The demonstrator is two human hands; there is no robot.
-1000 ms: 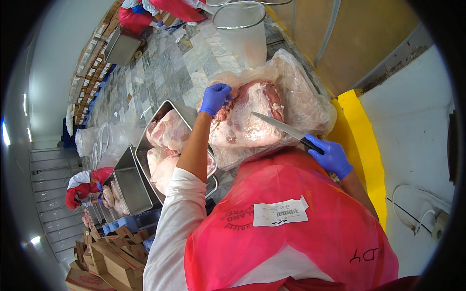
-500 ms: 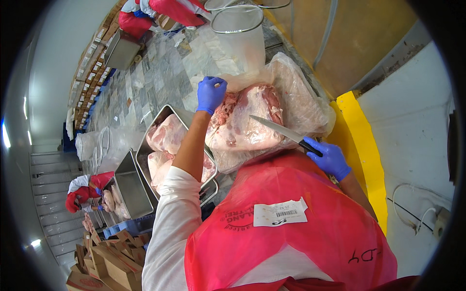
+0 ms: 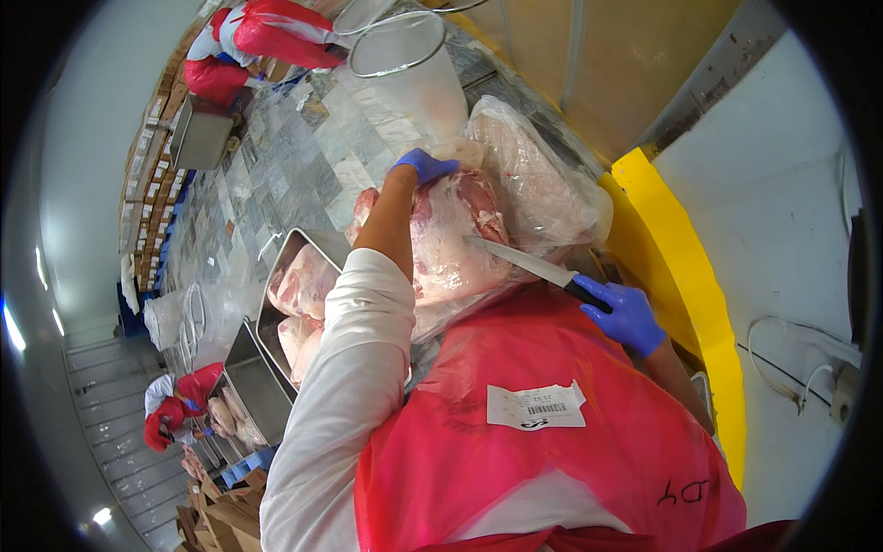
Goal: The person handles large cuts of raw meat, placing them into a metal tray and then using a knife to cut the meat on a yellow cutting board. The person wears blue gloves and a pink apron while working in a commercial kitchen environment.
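Observation:
A large raw cut of meat [image 3: 452, 241], pale fat with red flesh along its edges, lies in front of me on clear plastic. My left hand [image 3: 426, 166], in a blue glove, is curled over its far edge; the fingertips are partly hidden. In my right hand [image 3: 627, 315], also blue-gloved, is a knife [image 3: 533, 263] with a black handle, gripped at the right of the meat. The blade points left, its tip at the meat's near right surface. Beyond the knife, another large pale piece [image 3: 533, 179] sits wrapped in clear plastic.
A metal bin [image 3: 296, 241] holding several meat pieces stands at left, partly behind my left arm. Past it is another metal bin [image 3: 259, 368] near a co-worker [image 3: 175, 405]. A clear bag on a hoop [image 3: 414, 83] stands ahead. A yellow barrier [image 3: 681, 267] runs along my right.
My left hand, a fist beside the meat's far left before, has moved right onto its far edge. The right hand still holds the knife at the meat. The view has shifted a little.

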